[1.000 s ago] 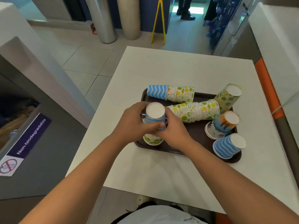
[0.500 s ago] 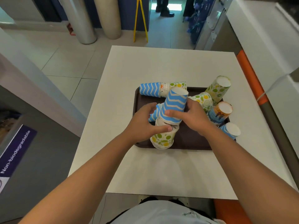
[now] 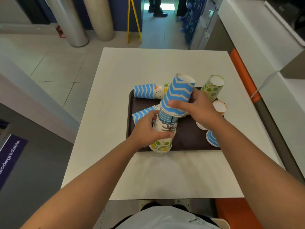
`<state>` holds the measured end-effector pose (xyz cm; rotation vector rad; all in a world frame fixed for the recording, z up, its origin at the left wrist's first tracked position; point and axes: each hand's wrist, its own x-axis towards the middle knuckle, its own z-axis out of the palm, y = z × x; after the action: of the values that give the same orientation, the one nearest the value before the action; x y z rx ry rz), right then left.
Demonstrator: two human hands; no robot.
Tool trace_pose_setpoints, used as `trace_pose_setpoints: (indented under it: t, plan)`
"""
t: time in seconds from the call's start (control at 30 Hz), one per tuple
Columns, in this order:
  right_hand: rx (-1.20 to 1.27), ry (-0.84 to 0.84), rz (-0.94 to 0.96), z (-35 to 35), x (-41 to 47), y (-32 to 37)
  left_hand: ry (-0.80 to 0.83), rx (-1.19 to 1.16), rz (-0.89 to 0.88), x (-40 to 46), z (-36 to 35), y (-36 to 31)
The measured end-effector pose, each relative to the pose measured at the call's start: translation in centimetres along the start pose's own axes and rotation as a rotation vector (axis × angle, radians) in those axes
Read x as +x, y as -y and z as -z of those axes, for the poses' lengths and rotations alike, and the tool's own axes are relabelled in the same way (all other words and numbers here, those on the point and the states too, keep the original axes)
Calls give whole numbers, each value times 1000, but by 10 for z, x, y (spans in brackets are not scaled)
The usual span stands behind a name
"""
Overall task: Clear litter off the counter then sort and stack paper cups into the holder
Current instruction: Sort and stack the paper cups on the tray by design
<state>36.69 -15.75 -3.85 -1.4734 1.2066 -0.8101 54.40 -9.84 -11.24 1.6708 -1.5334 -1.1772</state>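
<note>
**Two hands on an inverted cup stack, tray on white table**

The left hand (image 3: 148, 129) curls around the palm-tree cup (image 3: 165, 125); below it sits a green-dotted cup (image 3: 160, 145), its rim partly hidden. The right hand (image 3: 196, 108) grips a tilted blue zigzag cup (image 3: 178, 95) topping the stack. Behind both hands lie sideways cups (image 3: 145, 91); right of the right hand, three upturned cups (image 3: 213, 85) are partly occluded by its wrist. All rest on the brown tray (image 3: 189, 138).

An inverted stack of 3 paper cups (image 3: 166, 119) (blue zigzag cup tilted on top) stands on the tray (image 3: 188, 139).
</note>
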Motion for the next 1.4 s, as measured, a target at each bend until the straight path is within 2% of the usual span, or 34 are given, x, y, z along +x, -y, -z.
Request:
trace_pose_setpoints:
  t: [0.13, 0.33, 0.5, 0.63, 0.8, 1.0, 1.3, 1.4]
  plan:
    - [-10, -69, 38, 11, 0, 12, -39, 6, -19, 1, -4, -5]
    - [-111, -304, 105, 60, -14, 15, -146, -22, -29, 8, -12, -17]
    - [-208, -483, -31, 103, -37, -31, -150, -34, -58, 13, -24, -22]
    - [-247, -529, -138, 107, -60, -64, -172, -61, -68, 15, -34, -26]
    - [-210, -618, -146, 106, -68, -81, -170, -63, -91, 19, -46, -29]
    - [-256, -620, -115, 118, -69, -84, -137, -57, -110, 26, -67, -38]
    - [-263, -329, -353, 109, -73, -141, -114, -42, -134, 38, -87, -53]
    - [-334, -282, -352, 114, -71, -134, -115, -31, -134, 40, -88, -56]
